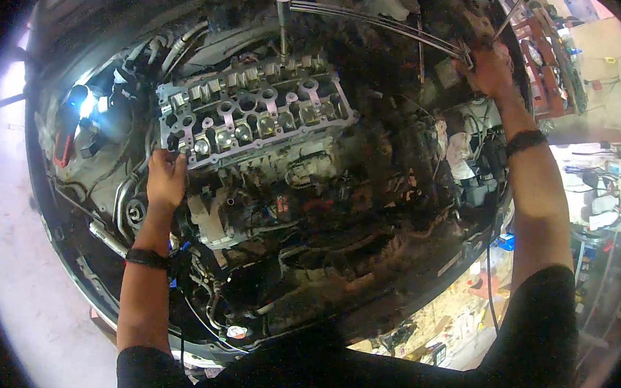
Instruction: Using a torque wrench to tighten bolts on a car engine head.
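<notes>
Long wrench spans a crowded engine bay

The right hand [490, 69] is closed around the far end of a long-handled wrench [374, 18], at the upper right of the bay. The wrench's other end sits on an upright shaft [284, 35] that stands on the far side of the cylinder head [257, 114], left of the bay's middle. The left hand [167, 177] touches the head's near-left corner; I cannot tell whether its fingers grip or only rest there.

Hoses [124, 196] crowd the bay just left of the head, and a bright light [86, 104] glares beyond them. Dark wiring and pipes [205, 296] fill the near side. A thin rod [510, 18] rises just beside the right hand. Past the bay's right edge stand a reddish rack [548, 93] and a cluttered surface [568, 205].
</notes>
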A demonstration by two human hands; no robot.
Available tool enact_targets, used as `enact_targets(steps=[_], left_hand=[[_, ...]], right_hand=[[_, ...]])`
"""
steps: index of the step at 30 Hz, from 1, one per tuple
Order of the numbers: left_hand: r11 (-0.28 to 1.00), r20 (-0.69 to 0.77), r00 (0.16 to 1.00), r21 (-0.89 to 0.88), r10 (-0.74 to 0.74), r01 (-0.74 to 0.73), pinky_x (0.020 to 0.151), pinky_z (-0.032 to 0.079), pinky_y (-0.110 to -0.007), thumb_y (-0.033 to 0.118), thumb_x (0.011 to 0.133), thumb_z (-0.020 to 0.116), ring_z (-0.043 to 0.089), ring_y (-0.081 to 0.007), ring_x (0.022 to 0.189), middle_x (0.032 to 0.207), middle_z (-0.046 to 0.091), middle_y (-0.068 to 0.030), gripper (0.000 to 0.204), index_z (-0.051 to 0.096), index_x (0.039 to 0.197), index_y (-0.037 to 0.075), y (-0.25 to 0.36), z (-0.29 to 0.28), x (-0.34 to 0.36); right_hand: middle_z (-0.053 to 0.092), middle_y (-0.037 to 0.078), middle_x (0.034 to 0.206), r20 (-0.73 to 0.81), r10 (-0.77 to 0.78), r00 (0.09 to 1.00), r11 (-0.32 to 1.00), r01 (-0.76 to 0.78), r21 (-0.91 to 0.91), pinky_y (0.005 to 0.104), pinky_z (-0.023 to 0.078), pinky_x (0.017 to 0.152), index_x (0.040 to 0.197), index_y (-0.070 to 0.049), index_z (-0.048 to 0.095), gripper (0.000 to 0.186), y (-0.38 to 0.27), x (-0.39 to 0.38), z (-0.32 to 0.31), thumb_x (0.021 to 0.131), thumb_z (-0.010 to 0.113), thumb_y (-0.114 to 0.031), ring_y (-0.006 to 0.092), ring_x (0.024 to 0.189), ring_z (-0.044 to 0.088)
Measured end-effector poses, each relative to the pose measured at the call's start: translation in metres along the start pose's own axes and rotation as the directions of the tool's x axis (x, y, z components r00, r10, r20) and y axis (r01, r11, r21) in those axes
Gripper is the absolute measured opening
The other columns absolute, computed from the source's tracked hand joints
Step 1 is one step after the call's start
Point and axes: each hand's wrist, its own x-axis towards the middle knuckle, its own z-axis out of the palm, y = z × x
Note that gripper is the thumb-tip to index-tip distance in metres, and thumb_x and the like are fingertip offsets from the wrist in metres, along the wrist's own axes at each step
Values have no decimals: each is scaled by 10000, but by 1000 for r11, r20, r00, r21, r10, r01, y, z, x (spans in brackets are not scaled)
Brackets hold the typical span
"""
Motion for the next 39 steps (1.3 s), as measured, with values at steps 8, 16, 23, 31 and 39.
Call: enact_targets(steps=[8, 16, 23, 31, 39], left_hand=[[1000, 14, 1000, -13, 16, -16, 879, 423, -465, 336, 926, 585, 529, -418, 1032, 1077, 541, -220, 368, 472, 1080, 21, -2, 3, 2], [998, 3, 1000, -60, 2, -2, 876, 424, -445, 331, 928, 586, 528, -410, 1020, 1072, 532, -217, 354, 476, 1051, 18, -6, 2, 2], [998, 3, 1000, -58, -11, 11, 858, 433, -438, 313, 917, 600, 542, -391, 984, 1059, 534, -222, 349, 477, 1052, 15, -4, -3, -2], [991, 5, 999, -128, -41, 42, 812, 446, -404, 250, 913, 619, 566, -335, 891, 995, 552, -191, 297, 488, 1029, 11, 12, -2, -3], [990, 5, 999, -131, -43, 43, 790, 448, -377, 227, 924, 614, 544, -277, 842, 950, 537, -155, 281, 475, 1058, 22, -1, 4, -2]], right_hand=[[646, 232, 1040, 102, -15, 995, 991, 1, 136, 476, 474, 878, 1074, -40, 661, 691, 3, 10, 6, 829, 549, -677, 391, 1029, 601], [674, 213, 964, -191, -205, 960, 928, 253, 274, 490, 474, 822, 1008, -33, 684, 649, -1, 41, 14, 815, 594, -646, 393, 949, 626], [694, 183, 924, -269, -182, 946, 924, 258, 281, 485, 476, 833, 1026, -64, 696, 573, -21, 78, 12, 824, 626, -595, 387, 912, 641], [680, 177, 1039, -47, -208, 977, 967, 213, 141, 471, 480, 852, 1066, -66, 681, 622, 12, 138, 73, 827, 599, -635, 394, 952, 630], [678, 182, 1016, -206, -236, 950, 942, 276, 193, 474, 490, 846, 1067, -82, 678, 604, 15, 171, 81, 828, 600, -632, 387, 952, 633]])
